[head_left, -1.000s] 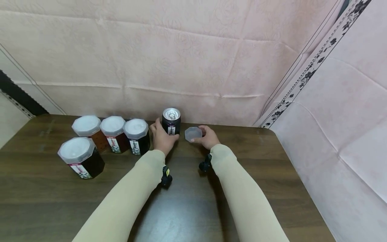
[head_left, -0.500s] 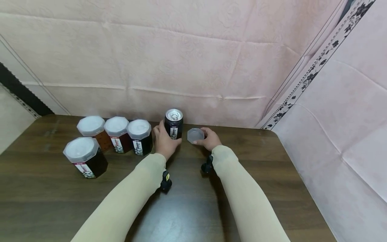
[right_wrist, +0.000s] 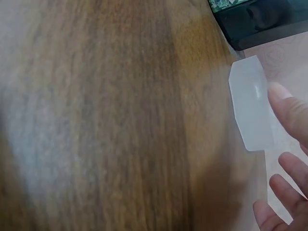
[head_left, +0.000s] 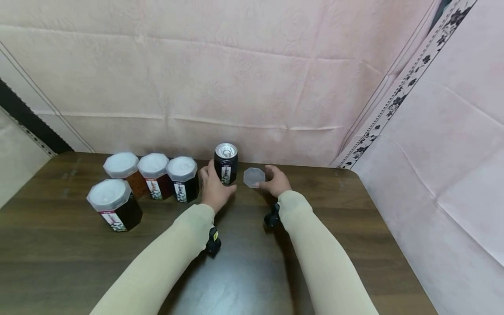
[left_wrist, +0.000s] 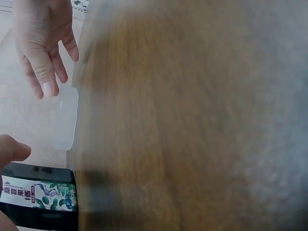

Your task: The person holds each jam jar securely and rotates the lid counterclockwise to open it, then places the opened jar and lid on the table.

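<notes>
We have our left hand [head_left: 215, 188] relaxed beside the can [head_left: 226, 165], right hand [head_left: 278, 182] spread just beside the lid [head_left: 252, 177]; contact unclear on both.

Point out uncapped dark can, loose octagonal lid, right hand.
Uncapped dark can [head_left: 226, 165]: head view, front of its body.
Loose octagonal lid [head_left: 253, 177]: head view, middle of its face.
Right hand [head_left: 278, 183]: head view, back of the hand.

Brown wooden table [head_left: 240, 275], four lidded jars [head_left: 115, 203], black can [head_left: 226, 167], translucent octagonal lid [head_left: 253, 177]
</notes>
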